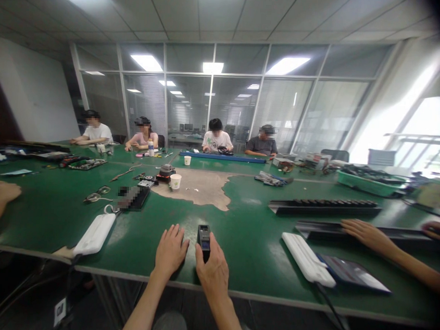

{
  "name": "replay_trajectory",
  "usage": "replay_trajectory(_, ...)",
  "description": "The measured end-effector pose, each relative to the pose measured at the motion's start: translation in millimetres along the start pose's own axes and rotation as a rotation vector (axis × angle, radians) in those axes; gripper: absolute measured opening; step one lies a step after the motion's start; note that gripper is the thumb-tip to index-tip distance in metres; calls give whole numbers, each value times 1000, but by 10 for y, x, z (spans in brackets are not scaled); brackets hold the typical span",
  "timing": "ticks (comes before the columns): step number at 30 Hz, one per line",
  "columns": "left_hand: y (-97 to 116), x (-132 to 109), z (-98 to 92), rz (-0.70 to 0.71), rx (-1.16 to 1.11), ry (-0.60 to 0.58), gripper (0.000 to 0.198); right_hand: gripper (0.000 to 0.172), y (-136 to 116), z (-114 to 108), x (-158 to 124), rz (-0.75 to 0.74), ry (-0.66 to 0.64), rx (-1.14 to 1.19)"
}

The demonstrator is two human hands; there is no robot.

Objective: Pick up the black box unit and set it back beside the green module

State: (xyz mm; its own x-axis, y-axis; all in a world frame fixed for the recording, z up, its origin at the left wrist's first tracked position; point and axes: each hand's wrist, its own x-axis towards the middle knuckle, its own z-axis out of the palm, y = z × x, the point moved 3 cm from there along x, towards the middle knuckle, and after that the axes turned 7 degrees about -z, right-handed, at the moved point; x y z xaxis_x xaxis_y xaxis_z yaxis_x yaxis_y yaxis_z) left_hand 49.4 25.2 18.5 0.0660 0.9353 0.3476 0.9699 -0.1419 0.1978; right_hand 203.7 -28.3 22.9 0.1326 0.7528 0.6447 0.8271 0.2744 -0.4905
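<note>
The right hand (213, 268) is grasping a small black box (203, 235), with the thumb pressing on its left side and the fingers curling round its right side. The black box is standing near the front edge of the green table (248, 238), right in front of the person. The left hand (171, 250) is lying palm down on the table, loose, with its fingers spreading a little, just beside the black box. A long white block (95, 234) is lying to the left, and another white block (306, 259) is lying to the right, next to a dark flat thing (356, 273). Farther in, a pair of glasses (96, 197) is resting on the left, and a paper cup (175, 181) is standing on a big brown patch (208, 188). On the right, a co-worker's hand (369, 236) is resting on a long black strip (317, 230), and a second black strip (323, 208) is lying behind it. A green basket (372, 187) full of dark things is sitting farther back. Four people (216, 140) are sitting on the far side, in front of a glass wall (236, 105).
</note>
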Motion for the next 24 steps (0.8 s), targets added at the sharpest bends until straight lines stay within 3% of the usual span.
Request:
replay_trajectory(6,-3,4,2,-2,-1,8,49,75,16,1,-28,39,0,7)
replay_trajectory(16,0,5,-11,-9,-13,2,47,68,-4,-39,48,139,-28,54)
replay_trajectory(24,10,-3,-39,-20,-1,-13,50,69,-205,-482,424,114,107,134)
